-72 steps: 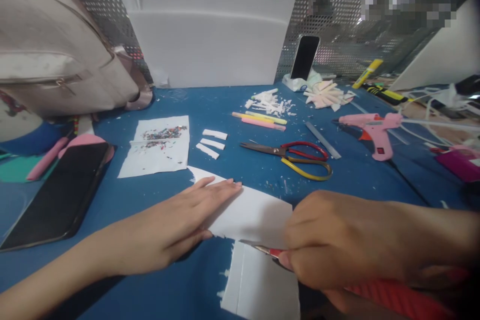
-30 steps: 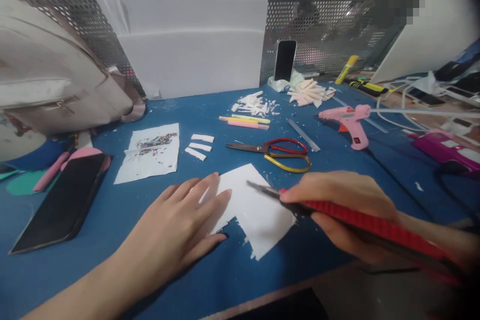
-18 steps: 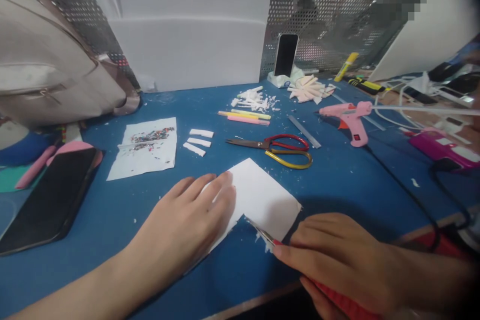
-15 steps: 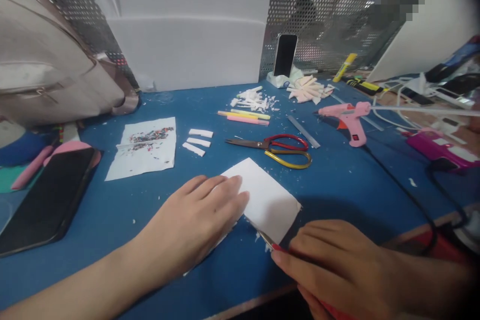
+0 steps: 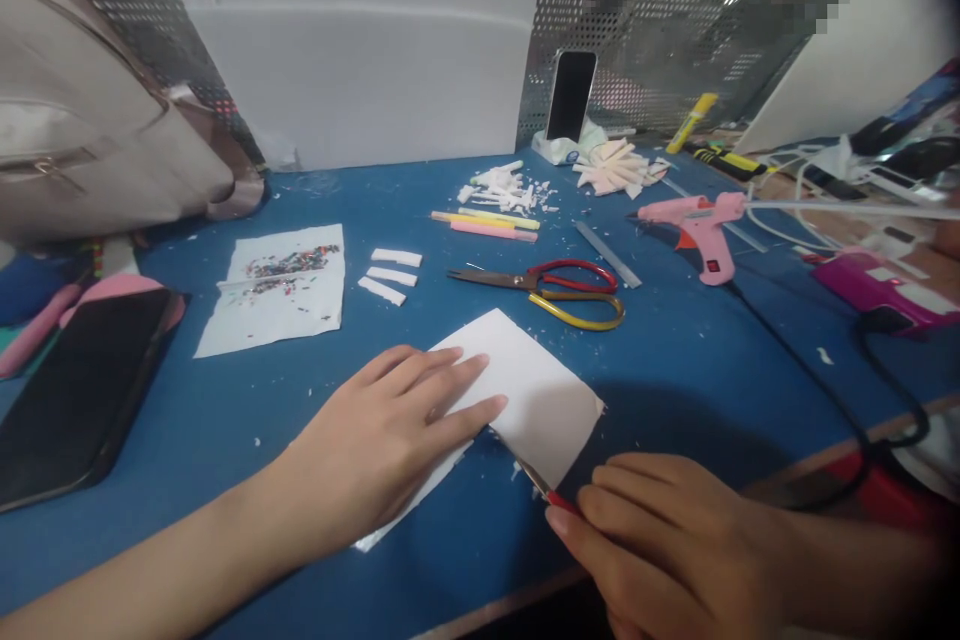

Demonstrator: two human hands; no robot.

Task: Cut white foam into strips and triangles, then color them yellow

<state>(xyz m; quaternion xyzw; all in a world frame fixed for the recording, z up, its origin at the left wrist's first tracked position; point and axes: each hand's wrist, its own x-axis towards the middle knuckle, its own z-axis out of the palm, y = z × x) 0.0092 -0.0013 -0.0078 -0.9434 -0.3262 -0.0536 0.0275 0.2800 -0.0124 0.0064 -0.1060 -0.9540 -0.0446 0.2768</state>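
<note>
While a blue tabletop (image 5: 405,585) spreads across the middle, a pair of scissors (image 5: 519,281) lies on it; beyond the scissors stand a white board (image 5: 375,80) and a perforated metal panel (image 5: 561,5), with a phone (image 5: 572,95) propped upright past the handles. Left of the scissors are three white strips (image 5: 394,275), then a paper sheet (image 5: 225,330) bearing coloured bits, and farther out a dark phone (image 5: 82,390) lying flat. Right of them rests a pink glue gun (image 5: 709,230). On the person's side of the scissors lies a white card (image 5: 529,375), the left hand (image 5: 401,420) palm down over it, fingers slightly spread. The right hand (image 5: 667,530), also nearer the person than the scissors, is curled around a red-handled cutter (image 5: 564,502), its blade at the card's edge. The table's near edge (image 5: 517,606) slants up rightward; between it and the scissors' handles stretches shadowed blue surface, bounded on the right by a black cord (image 5: 795,358)
</note>
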